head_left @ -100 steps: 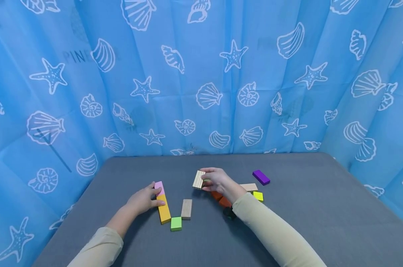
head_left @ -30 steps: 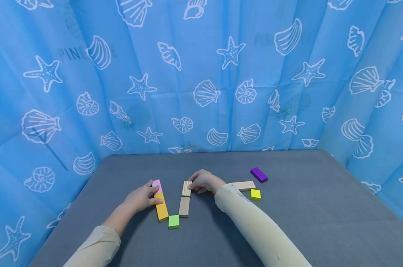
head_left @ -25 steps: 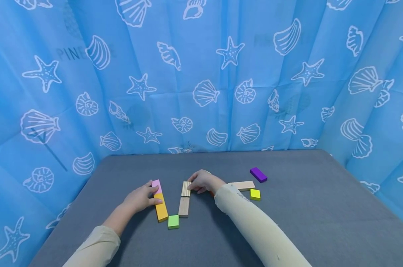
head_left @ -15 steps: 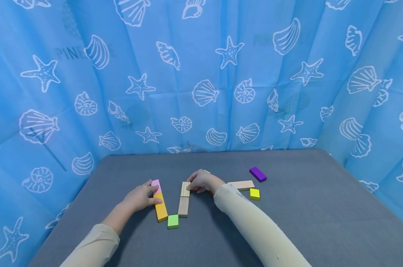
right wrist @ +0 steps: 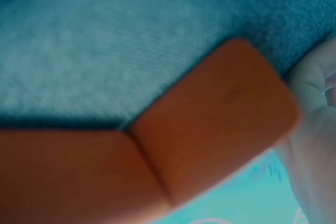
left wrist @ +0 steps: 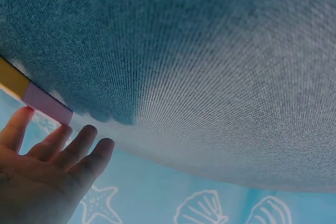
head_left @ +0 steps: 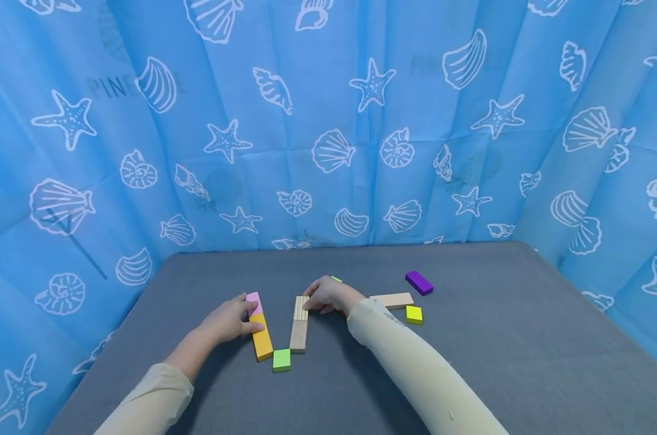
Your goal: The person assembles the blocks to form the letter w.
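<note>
In the head view my left hand [head_left: 225, 323] rests on a row of two blocks, fingers by the pink block [head_left: 253, 298], thumb by the yellow-orange block [head_left: 262, 345]. The left wrist view has those fingers fairly straight, tips against the pink block's side. My right hand [head_left: 333, 295] pinches a striped wooden block [head_left: 300, 308], which lies end to end with a plain wooden block [head_left: 299, 336]. A light green square block [head_left: 282, 360] sits between the near ends of both rows. Most of my right fingertips are hidden in the right wrist view.
Two orange-red blocks [right wrist: 215, 114] lie under my right forearm. Right of it are a pale wooden block [head_left: 396, 300], a yellow block [head_left: 413, 315] and a purple block [head_left: 418, 282]. A green edge [head_left: 336, 279] peeks out behind my right hand. A blue shell-print curtain [head_left: 285, 181] surrounds the grey table [head_left: 470, 362].
My right hand has brought the striped block left and down onto the table, then closed the narrow gap to the plain wooden block. My left hand stays at its row.
</note>
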`<state>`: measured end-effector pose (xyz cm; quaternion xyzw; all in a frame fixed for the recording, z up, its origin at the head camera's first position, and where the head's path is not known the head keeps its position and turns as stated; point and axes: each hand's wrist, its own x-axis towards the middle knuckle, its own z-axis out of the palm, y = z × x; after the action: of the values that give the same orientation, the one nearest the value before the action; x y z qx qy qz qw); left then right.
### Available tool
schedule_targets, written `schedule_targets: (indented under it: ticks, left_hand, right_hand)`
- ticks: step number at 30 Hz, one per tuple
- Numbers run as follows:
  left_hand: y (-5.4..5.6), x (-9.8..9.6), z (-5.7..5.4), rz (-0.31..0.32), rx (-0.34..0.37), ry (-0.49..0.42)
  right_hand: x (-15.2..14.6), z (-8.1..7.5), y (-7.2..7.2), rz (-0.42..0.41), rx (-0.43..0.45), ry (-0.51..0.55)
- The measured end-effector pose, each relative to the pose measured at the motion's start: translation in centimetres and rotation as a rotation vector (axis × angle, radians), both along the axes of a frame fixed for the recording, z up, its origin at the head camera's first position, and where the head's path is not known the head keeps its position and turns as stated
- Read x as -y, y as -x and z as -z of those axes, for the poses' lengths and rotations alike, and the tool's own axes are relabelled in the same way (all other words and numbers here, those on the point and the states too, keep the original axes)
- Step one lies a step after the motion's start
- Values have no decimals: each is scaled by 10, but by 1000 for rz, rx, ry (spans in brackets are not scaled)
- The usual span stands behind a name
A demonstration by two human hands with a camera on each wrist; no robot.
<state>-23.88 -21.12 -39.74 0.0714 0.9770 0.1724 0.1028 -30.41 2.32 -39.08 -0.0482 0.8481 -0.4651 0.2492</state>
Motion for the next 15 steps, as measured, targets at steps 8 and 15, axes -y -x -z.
schedule_targets:
  ticks: [8, 15]
  left_hand:
    - [0, 1, 0, 4, -17, -34]
    - [-7, -3, -1, 32, -77, -57]
  right_hand:
    - [-6, -3, 3, 26, 51, 73]
    - [-15, -17, 8, 39, 24, 137]
